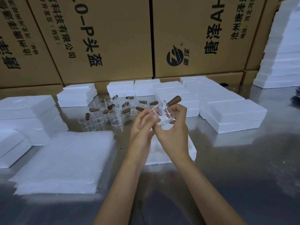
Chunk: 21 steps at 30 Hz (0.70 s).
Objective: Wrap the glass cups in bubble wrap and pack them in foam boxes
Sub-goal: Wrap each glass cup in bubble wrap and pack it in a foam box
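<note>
Both hands up over the metal table (243,159), holding one glass cup (162,116) between them. Right hand (172,127) cradles the cup's base and side from below and right, fingers curled round it. Left hand (142,125) pinches at the cup's left rim with its fingertips. Cup tilted, its brown wooden handle (173,100) pointing up and away.

Head view, table: cluster of more cups (110,114) with the same brown handles, just behind and left of the hands, some upright, some crowded together. Stack of bubble wrap sheets (65,159) lies flat at near left. One open foam box (170,153) directly beneath the hands, partly hidden by the forearms. More foam boxes (232,114) in rows to the right and behind the cups; others at far left (24,111). Tall foam stack (284,54) at the right edge. Large cardboard cartons (113,38) with printed lettering wall off the back.
</note>
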Available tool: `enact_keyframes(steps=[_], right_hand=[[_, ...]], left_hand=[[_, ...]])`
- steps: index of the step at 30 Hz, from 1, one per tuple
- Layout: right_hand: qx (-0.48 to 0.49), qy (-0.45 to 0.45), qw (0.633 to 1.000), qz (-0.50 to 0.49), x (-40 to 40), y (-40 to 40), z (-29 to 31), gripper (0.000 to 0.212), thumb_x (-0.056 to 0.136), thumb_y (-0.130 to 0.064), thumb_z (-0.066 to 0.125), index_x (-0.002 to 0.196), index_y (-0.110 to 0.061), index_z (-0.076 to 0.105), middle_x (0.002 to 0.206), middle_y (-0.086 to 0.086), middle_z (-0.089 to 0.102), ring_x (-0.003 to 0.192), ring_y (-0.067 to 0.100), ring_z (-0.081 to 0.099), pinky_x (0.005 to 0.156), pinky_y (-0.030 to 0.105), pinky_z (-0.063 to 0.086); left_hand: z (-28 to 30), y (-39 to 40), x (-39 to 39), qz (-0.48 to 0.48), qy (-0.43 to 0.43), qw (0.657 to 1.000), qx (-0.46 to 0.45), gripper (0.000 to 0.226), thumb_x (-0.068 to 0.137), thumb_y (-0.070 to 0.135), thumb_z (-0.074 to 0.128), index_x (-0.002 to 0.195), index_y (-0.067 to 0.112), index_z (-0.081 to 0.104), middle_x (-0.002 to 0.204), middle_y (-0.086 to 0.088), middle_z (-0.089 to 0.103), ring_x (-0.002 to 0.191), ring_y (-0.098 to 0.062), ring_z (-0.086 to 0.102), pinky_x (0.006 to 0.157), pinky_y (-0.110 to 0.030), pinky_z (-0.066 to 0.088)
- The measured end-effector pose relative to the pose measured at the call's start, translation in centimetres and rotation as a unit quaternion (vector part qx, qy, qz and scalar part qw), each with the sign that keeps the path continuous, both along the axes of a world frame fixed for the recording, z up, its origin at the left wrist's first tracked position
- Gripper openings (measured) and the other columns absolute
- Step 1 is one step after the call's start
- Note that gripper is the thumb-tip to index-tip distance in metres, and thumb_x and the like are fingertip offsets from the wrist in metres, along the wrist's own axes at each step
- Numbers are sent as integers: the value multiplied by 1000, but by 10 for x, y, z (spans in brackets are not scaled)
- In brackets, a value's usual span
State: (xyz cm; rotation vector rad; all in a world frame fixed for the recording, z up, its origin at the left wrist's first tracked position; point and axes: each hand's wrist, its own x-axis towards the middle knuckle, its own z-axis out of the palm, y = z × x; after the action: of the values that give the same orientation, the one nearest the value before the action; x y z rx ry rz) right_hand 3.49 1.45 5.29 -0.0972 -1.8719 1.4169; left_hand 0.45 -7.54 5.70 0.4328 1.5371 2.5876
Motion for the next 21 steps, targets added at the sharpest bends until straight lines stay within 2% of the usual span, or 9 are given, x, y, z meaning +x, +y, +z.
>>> enact_keyframes(steps=[3,6,8,10,13,15,17,19,21], right_hand=[[-92,-34,992,73,-1,-2,0,53,76,-33,82,110,-40,42,105,-17,69,93,2,67,76,12,49],[-196,-58,968,143,0,7,1,57,66,-46,83,109,-37,47,99,-13,75,90,2,70,76,15,52],[-231,-73,956,167,-1,11,1,64,62,-54,81,114,-32,50,98,-9,77,93,7,72,88,29,54],[-257,-80,945,185,-1,14,0,70,63,-58,79,119,-25,51,99,-2,77,95,15,73,90,36,54],[-286,-85,927,227,-2,17,1,56,71,-54,73,115,-24,56,105,8,76,100,24,73,90,38,52],[-310,-92,908,265,-1,19,2,43,74,-53,69,105,-24,62,105,11,76,99,25,72,87,37,52],[-324,-108,895,287,1,19,3,49,72,-58,66,102,-20,68,97,11,75,88,20,71,81,32,54],[-314,-112,899,285,2,20,4,50,72,-61,63,97,-19,74,88,8,74,74,15,65,73,28,53],[-292,-119,914,255,3,20,5,44,76,-62,59,84,-24,79,82,3,73,68,12,62,74,30,50]], left_hand=[[0,-3,-5,3,-11,1000,-1,31,99,31,57,126,18,62,118,4,73,114,-14,67,84,-26,55],[0,-10,-11,14,3,1000,-16,28,103,26,46,118,20,69,121,-2,70,115,-19,63,95,-38,49],[0,-10,-11,10,8,999,-41,27,100,23,48,115,21,71,117,-4,70,110,-19,64,95,-39,47],[-1,-7,-9,-4,7,998,-66,26,93,26,55,114,22,71,107,-5,71,101,-17,65,93,-38,49],[-3,-1,-6,-33,6,996,-80,30,100,29,53,126,22,66,103,-4,68,97,-16,65,94,-40,51],[-1,-1,-5,-58,5,996,-68,31,102,31,52,131,26,63,104,-2,68,94,-13,64,87,-33,51],[1,-1,-4,-71,3,996,-51,36,97,34,59,132,29,61,111,-5,69,94,-13,64,81,-27,50],[2,-2,-3,-68,17,997,-43,38,92,36,64,129,29,62,120,-6,70,99,-15,66,82,-27,52],[3,-3,-3,-67,30,997,-33,33,91,35,66,123,29,66,123,-4,70,102,-15,68,80,-26,54]])
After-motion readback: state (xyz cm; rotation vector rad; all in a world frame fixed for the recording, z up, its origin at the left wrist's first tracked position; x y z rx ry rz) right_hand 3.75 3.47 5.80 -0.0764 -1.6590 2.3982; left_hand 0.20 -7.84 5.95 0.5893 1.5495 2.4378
